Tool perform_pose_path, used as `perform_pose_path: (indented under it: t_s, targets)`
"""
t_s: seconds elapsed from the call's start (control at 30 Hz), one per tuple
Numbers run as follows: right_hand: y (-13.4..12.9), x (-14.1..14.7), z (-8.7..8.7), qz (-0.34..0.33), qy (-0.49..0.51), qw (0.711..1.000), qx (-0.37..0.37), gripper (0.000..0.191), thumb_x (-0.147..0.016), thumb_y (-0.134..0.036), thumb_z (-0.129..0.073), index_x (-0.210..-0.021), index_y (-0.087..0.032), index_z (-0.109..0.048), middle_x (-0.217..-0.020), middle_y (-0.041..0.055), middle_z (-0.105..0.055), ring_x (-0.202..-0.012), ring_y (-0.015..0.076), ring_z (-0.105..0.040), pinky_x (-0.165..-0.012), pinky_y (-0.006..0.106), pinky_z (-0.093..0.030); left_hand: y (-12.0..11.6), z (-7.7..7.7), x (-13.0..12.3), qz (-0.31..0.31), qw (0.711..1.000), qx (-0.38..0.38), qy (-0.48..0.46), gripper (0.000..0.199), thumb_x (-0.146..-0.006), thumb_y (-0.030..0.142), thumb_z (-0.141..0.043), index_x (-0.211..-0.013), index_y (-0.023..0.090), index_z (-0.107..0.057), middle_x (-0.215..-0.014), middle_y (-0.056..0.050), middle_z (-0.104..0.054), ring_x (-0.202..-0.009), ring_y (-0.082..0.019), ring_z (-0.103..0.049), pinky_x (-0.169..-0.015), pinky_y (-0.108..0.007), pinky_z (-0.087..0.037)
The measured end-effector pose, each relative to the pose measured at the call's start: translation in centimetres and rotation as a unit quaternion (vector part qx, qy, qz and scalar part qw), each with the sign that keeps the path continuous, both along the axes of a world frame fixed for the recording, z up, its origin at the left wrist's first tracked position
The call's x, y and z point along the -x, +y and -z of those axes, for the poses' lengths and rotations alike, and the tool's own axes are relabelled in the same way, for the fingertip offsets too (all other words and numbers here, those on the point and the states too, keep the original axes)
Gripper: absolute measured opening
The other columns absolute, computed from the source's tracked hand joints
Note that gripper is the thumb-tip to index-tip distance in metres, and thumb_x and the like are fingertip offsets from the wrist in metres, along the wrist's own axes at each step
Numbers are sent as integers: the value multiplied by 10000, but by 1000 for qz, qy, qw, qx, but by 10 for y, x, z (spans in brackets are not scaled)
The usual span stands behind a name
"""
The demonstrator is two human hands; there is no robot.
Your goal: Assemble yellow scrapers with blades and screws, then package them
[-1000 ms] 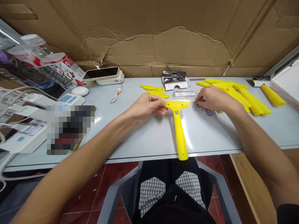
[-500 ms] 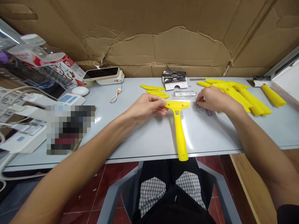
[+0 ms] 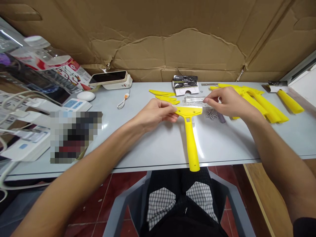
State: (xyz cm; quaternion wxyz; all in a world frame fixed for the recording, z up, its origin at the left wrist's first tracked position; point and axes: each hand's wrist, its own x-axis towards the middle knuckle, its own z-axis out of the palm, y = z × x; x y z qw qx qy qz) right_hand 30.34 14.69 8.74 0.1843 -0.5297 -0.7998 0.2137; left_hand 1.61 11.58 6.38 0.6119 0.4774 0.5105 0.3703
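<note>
"How far along?"
"I see the yellow scraper (image 3: 191,141) near centre, seemingly part-assembled; left hand (image 3: 159,112) pinching its head; loose screws (image 3: 211,114) rightward, unused; right hand (image 3: 223,102) beyond, fingertips together, contents unclear; flat yellow pieces (image 3: 161,93) far left, apparently left to do."

The head camera looks down (and forward) over the desk (image 3: 153,148).
</note>
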Motion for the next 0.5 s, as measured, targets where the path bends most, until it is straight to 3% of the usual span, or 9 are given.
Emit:
perform_pose_path:
  t_s: [0.17, 0.3, 0.5]
  targets:
    - [-13, 15, -3, -51, 55, 995, 60, 361, -1002, -527, -668, -800, -252, -786, -702, 21, -603, -656, 182, -507, -657, 399, -406, 0, 1, -1, 0, 1000, 4, 2, 226, -926, 64, -751, -711, 95, -815, -732, -123, -793, -613, -135, -723, -694, -261, -646]
    - [-10, 15, 1, -57, 108, 983, 134, 291, -904, -536, -806, -878, -250, -851, -757, 32, -697, -695, 187, -574, -629, 383, -417, 0, 2, -1, 5, 1000, 2, 4, 202, -929, 70, -756, -736, 85, -814, -737, -120, -790, -621, -135, -728, -699, -261, -641]
    - [-6, 10, 0, -65, 152, 968, 188, 393, -762, -615, -938, -865, -242, -868, -807, 66, -746, -741, 218, -630, -664, 422, -470, -4, 1, -4, 8, 1000, 14, -17, 204, -952, 80, -753, -758, 82, -815, -756, -119, -799, -647, -134, -734, -728, -258, -649]
